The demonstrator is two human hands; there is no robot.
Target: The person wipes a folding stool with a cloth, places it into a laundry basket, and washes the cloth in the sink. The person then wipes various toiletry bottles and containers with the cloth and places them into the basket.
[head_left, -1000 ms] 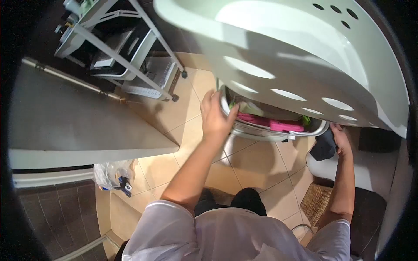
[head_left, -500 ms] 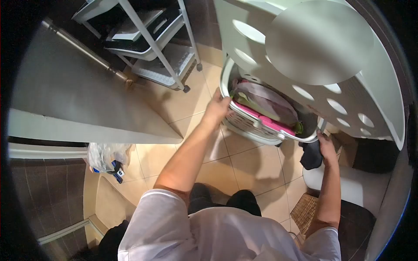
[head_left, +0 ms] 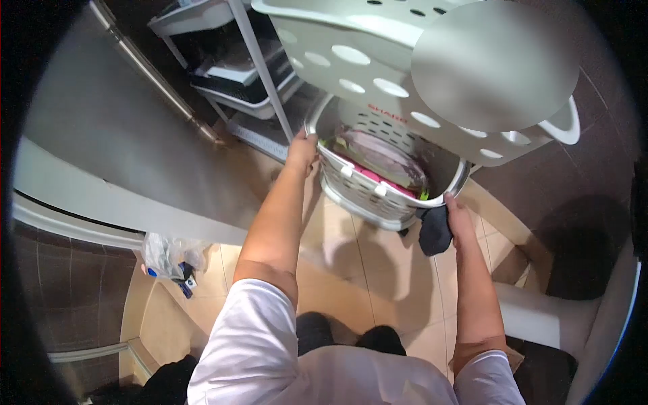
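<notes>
A white perforated laundry basket [head_left: 368, 189] holding pink, grey and green clothes [head_left: 385, 158] is lifted above the tiled floor. My left hand [head_left: 302, 150] grips its left rim. My right hand [head_left: 453, 210] grips the right rim and also clutches a dark cloth [head_left: 434, 231] that hangs below it. A second, empty white basket [head_left: 378, 61] with oval holes hangs tilted over the first and hides its far side.
A white wheeled shelf trolley [head_left: 250, 61] stands at the back left. A grey counter [head_left: 101, 155] with a metal rail runs along the left. A plastic bag [head_left: 169, 260] lies on the floor beneath it. A dark seat [head_left: 574, 263] is at the right.
The basket has moved away from me and a little left, both hands still on its rim. The view has swung, so the trolley and counter sit closer to the basket.
</notes>
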